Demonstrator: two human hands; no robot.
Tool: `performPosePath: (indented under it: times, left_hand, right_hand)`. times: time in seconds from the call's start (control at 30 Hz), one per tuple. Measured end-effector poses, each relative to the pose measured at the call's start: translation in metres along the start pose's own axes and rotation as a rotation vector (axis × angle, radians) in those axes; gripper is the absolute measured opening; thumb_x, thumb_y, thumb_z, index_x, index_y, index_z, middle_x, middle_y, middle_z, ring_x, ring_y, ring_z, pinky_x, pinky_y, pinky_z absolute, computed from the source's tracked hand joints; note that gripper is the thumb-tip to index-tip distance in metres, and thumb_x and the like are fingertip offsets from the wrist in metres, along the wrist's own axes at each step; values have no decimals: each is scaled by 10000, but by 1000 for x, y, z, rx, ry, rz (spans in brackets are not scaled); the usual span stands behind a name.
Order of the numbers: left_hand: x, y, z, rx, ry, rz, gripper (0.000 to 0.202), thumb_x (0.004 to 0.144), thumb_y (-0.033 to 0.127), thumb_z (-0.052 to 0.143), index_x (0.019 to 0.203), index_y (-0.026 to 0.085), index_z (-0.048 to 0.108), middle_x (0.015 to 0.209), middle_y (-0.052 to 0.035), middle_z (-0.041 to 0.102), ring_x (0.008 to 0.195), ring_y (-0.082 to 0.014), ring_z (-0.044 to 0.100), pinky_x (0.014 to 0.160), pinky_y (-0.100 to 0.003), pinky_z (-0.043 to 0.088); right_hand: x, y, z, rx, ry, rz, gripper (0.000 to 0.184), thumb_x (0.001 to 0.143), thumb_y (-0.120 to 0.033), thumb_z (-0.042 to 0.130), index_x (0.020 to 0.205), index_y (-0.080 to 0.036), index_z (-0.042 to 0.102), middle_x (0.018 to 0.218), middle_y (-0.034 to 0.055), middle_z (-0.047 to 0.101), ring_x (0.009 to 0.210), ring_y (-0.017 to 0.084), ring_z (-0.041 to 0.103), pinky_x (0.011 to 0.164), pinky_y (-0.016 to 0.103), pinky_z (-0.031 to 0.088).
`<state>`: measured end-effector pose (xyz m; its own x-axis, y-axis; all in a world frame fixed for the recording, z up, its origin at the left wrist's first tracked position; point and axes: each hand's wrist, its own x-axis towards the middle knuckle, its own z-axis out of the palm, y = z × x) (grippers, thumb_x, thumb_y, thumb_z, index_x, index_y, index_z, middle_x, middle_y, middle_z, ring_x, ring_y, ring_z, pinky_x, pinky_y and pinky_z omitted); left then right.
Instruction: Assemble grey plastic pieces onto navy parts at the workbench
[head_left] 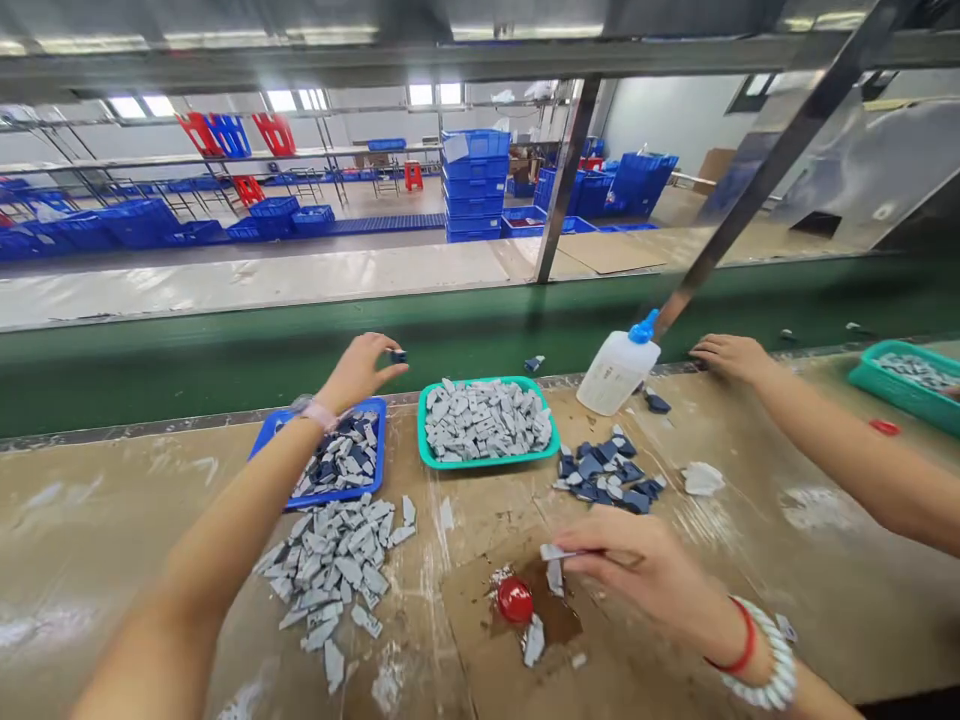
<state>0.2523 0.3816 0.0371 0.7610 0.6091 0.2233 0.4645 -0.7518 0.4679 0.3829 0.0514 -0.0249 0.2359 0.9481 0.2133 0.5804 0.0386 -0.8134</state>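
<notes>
Dark blue and very small, the dark piece (398, 355) sits pinched between thumb and fingertips of the left hand (358, 368), which is stretched out past the far rim of the blue tray (330, 496), at the near edge of the green belt (225, 355) – the piece pokes out to the right of the fingers, and so little of it shows that its long axis cannot be read

Closer in, the right hand (637, 570) is closed narrowly on a grey piece (556, 552) that lies roughly level and points left, just above and to the right of a red cap (515, 600) on the cardboard pad (480, 650). A heap of grey pieces (337, 560) lies between the two arms, nearer the left; the green tray (487, 462) of grey parts and a scatter of dark blue pieces (607, 478) lie beyond the right hand

A tilted white bottle (616, 375) stands by the belt, and beside it a co-worker's hand (731, 355) rests flat – its arm comes in from the right. How much of the grey piece is under the right fingers is hidden
</notes>
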Motion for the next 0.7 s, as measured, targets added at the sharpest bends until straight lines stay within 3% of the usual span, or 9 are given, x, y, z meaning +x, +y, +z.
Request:
performPosePath:
  times: [0.1,0.2,0.3,0.4,0.53,0.63,0.7]
  left_hand:
    - [-48,-14,-23,-46,41,-22,355,885,419,542,1072,118,554,1060,-89,598,918,-201,589,809,-383,498]
    - [-122,-21,-25,-257,42,-61,372,808,519,577,930,169,537,894,-59,626,816,-204,598,735,-331,488]
    - [-199,-9,-3,-592,28,-180,309,838,506,550,863,214,452,670,12,578,584,-157,556,584,-274,455]
    - [-259,15,27,-781,107,-356,290,883,509,493,877,228,423,589,59,486,477,-114,447,501,-227,373]
    - [-297,49,52,-848,262,-554,317,847,545,536,850,235,466,666,45,504,544,-125,436,577,-252,361]
    - [-307,67,56,-882,384,-626,322,802,562,583,836,253,501,696,43,519,604,-147,449,638,-270,371]
    - [-308,74,59,-925,387,-661,321,792,563,593,879,265,511,676,42,502,612,-150,425,620,-265,358]
  right_hand:
    - [-51,24,4,56,195,146,176,801,-186,657,855,-325,751,837,33,742,764,202,710,652,271,590]
    - [-80,31,23,97,215,159,231,832,-189,617,899,-373,738,869,29,725,780,199,707,629,252,581]
    - [-87,25,40,14,215,150,268,867,-200,570,972,-404,708,913,28,709,822,202,695,698,291,574]
    - [-83,21,51,-78,203,75,283,883,-186,544,998,-398,690,901,16,708,833,186,679,751,314,554]
    - [-79,27,64,-191,193,-9,249,888,-186,527,971,-343,702,883,31,701,804,195,656,720,338,554]
    - [-79,29,66,-179,178,1,206,879,-239,550,912,-343,725,854,32,707,787,204,659,709,333,560]
    - [-79,26,64,-77,227,84,165,860,-298,582,885,-321,744,867,41,713,812,210,666,752,340,565]
